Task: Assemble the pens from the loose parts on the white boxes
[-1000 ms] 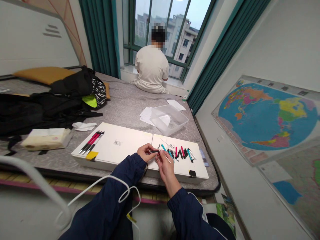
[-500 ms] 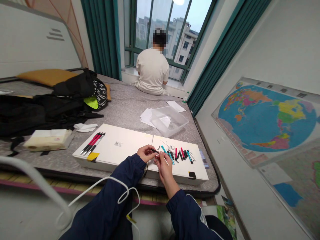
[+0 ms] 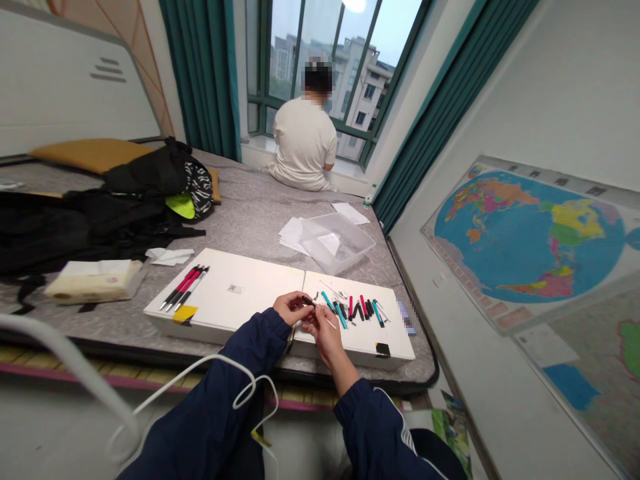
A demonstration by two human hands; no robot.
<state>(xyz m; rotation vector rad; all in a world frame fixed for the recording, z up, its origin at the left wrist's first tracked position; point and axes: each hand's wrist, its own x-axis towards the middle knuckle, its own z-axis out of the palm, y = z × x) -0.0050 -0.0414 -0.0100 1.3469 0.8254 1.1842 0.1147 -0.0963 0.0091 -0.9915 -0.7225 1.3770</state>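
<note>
**Two hands meet over a small black pen part above the white boards**

The left hand (image 3: 291, 308) and the right hand (image 3: 323, 331) are close together, almost touching, above the near edge of two white boards (image 3: 260, 283) that lie side by side on the bed (image 3: 250, 213). The fingers of the left hand are closed on a short black pen part (image 3: 309, 301), which sticks out toward the right hand. The fingers of the right hand are pinched on a thin white rod (image 3: 330, 324), which points away to the right and down. If the rod touches the black part, I cannot tell; it is too small.

Just behind the hands, on the right board, there is a loose row of pen parts (image 3: 356, 309) in teal, red, black and white. On the left board, well apart from the hands, a few whole pens (image 3: 184, 287) in red and black lie together, and a yellow tag (image 3: 185, 312) is near their lower ends.

Farther on the bed stand a clear plastic box (image 3: 337, 241) with papers (image 3: 294, 232) beside it, a tissue pack (image 3: 93, 280) at the left, and black bags (image 3: 100, 213). Another person (image 3: 303, 137) sits at the window with the back to the camera. A world map (image 3: 530, 233) is on the right wall.
</note>
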